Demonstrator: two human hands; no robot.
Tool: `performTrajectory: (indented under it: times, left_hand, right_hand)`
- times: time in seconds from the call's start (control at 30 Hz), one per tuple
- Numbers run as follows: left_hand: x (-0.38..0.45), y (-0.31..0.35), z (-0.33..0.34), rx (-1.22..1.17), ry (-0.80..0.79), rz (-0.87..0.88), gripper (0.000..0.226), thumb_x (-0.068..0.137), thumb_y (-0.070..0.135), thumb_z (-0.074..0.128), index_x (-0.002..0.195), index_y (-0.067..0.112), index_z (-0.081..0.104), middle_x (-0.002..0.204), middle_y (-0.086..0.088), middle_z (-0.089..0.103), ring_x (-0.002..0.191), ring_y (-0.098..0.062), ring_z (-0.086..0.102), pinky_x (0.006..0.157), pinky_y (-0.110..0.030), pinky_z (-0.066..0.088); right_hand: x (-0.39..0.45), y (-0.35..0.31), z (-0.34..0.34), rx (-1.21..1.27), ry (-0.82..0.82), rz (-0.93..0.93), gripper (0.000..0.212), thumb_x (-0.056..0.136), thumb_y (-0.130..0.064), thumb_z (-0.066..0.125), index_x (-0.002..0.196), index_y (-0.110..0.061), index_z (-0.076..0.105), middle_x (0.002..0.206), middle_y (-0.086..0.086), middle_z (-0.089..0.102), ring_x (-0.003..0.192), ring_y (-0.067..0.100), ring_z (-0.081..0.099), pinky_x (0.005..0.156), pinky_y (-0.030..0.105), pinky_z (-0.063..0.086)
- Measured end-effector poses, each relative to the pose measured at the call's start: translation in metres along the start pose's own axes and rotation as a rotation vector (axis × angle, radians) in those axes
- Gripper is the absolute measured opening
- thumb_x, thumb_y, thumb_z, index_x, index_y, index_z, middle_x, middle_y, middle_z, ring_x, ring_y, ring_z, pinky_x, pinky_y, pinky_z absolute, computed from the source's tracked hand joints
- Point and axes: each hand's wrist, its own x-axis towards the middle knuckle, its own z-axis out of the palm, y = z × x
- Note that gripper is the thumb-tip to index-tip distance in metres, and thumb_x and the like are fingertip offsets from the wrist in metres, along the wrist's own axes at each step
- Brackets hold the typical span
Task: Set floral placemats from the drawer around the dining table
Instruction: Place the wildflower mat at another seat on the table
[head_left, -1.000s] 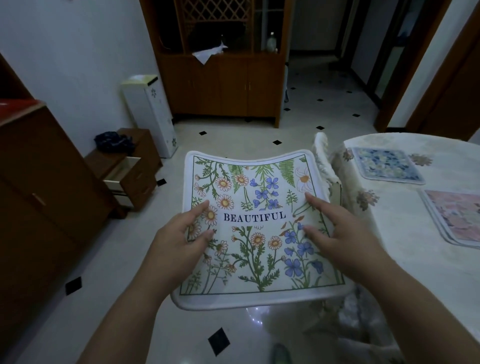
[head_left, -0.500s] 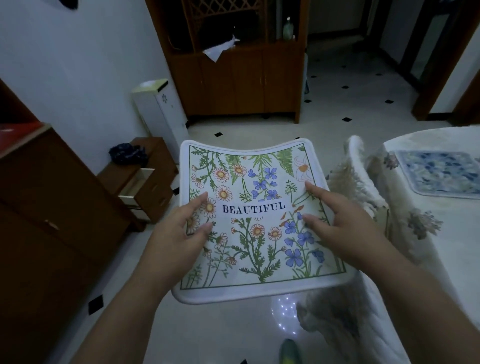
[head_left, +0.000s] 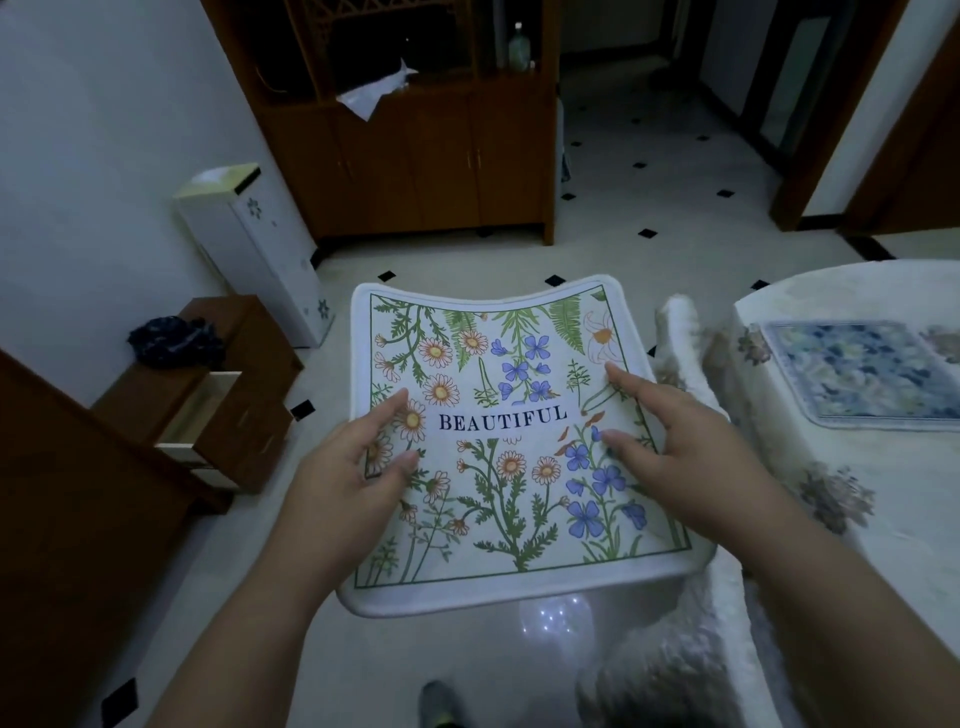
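Note:
A white floral placemat (head_left: 511, 395) printed with the word BEAUTIFUL is held flat in the air over the floor, its far edge sagging a little. My left hand (head_left: 345, 478) grips its left edge, thumb on top. My right hand (head_left: 675, 441) grips the right edge the same way. To the right stands the dining table (head_left: 893, 483) under a pale flowered cloth, with a blue floral placemat (head_left: 852, 371) lying on it. The small wooden drawer unit (head_left: 228, 415) at the left has its top drawer pulled out.
A chair with a white fluffy cover (head_left: 691, 597) stands between me and the table. A tall wooden cabinet (head_left: 431, 156) lines the far wall, with a white appliance (head_left: 260, 249) to its left. A dark cloth bundle (head_left: 174, 340) lies on the drawer unit. A brown cabinet fills the left edge.
The view has swung left and away from the table: the pink placement on the table has left the frame. Both hands keep the same grip on the BEAUTIFUL placemat.

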Motion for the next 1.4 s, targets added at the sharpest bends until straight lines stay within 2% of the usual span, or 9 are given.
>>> performTrajectory:
  times: [0.13,0.27,0.4,0.5,0.67,0.97,1.07,1.2,1.4]
  left_hand:
    - [0.048,-0.001,0.016,0.000,-0.062,0.037,0.056,0.094,0.026,0.070,0.142,0.046,0.052,0.121,0.025,0.052,0.111,-0.001,0.056,0.097,-0.027,0.050]
    - [0.110,-0.007,0.028,-0.037,-0.122,0.068,0.054,0.094,0.026,0.070,0.139,0.051,0.052,0.114,0.038,0.048,0.099,0.025,0.047,0.083,-0.001,0.040]
    - [0.184,-0.017,0.028,-0.080,-0.200,0.101,0.055,0.095,0.026,0.069,0.141,0.050,0.050,0.116,0.035,0.049,0.104,0.014,0.052,0.092,-0.021,0.050]
    - [0.242,-0.027,0.023,-0.093,-0.235,0.123,0.056,0.095,0.027,0.067,0.143,0.050,0.049,0.115,0.036,0.048,0.105,0.009,0.054,0.087,-0.020,0.049]
    - [0.328,-0.041,0.011,-0.103,-0.289,0.125,0.056,0.095,0.029,0.067,0.142,0.053,0.048,0.119,0.027,0.050,0.110,-0.007,0.061,0.092,-0.040,0.058]
    - [0.431,-0.046,0.018,-0.118,-0.378,0.194,0.053,0.095,0.028,0.067,0.140,0.051,0.052,0.123,0.025,0.054,0.110,-0.001,0.059,0.089,-0.029,0.056]
    - [0.461,-0.041,0.030,-0.119,-0.412,0.203,0.053,0.095,0.029,0.068,0.139,0.053,0.052,0.120,0.034,0.051,0.111,-0.007,0.061,0.094,-0.037,0.057]
    - [0.504,-0.028,0.048,-0.088,-0.420,0.215,0.053,0.096,0.029,0.067,0.140,0.052,0.051,0.125,0.023,0.054,0.110,-0.010,0.063,0.093,-0.040,0.058]
    - [0.580,0.010,0.084,-0.037,-0.412,0.249,0.052,0.096,0.032,0.066,0.140,0.056,0.049,0.117,0.032,0.050,0.101,-0.004,0.063,0.081,-0.030,0.060]
  right_hand:
    - [0.027,0.006,-0.001,-0.011,0.029,0.067,0.066,0.093,-0.030,0.068,0.151,-0.042,0.038,0.134,-0.013,0.051,0.110,-0.005,0.042,0.096,0.013,0.030]
    - [0.067,0.009,0.003,-0.029,0.080,0.130,0.066,0.093,-0.031,0.068,0.150,-0.042,0.038,0.141,-0.011,0.052,0.112,-0.002,0.045,0.099,0.019,0.035]
    - [0.119,-0.002,0.014,-0.058,0.127,0.183,0.066,0.092,-0.031,0.069,0.150,-0.042,0.039,0.142,-0.012,0.051,0.111,-0.002,0.044,0.099,0.020,0.036]
    - [0.164,-0.016,0.025,-0.091,0.153,0.201,0.067,0.093,-0.031,0.068,0.151,-0.041,0.037,0.141,-0.012,0.053,0.109,-0.001,0.048,0.097,0.020,0.038]
    - [0.232,-0.040,0.045,-0.163,0.161,0.261,0.066,0.096,-0.033,0.064,0.153,-0.041,0.032,0.142,-0.010,0.052,0.106,-0.001,0.043,0.089,0.015,0.032]
    - [0.301,-0.043,0.059,-0.133,0.212,0.349,0.066,0.095,-0.032,0.065,0.153,-0.039,0.034,0.143,-0.007,0.053,0.113,0.002,0.045,0.092,0.016,0.030]
    - [0.326,-0.034,0.058,-0.132,0.222,0.376,0.067,0.095,-0.034,0.065,0.153,-0.042,0.033,0.144,-0.006,0.052,0.124,0.010,0.049,0.094,0.017,0.031]
    - [0.365,-0.016,0.052,-0.120,0.242,0.389,0.067,0.094,-0.035,0.065,0.153,-0.043,0.033,0.145,-0.007,0.050,0.125,0.011,0.050,0.093,0.019,0.032]
    - [0.442,0.025,0.031,-0.068,0.278,0.387,0.068,0.094,-0.033,0.066,0.153,-0.041,0.034,0.141,-0.007,0.050,0.123,0.011,0.048,0.094,0.020,0.031]
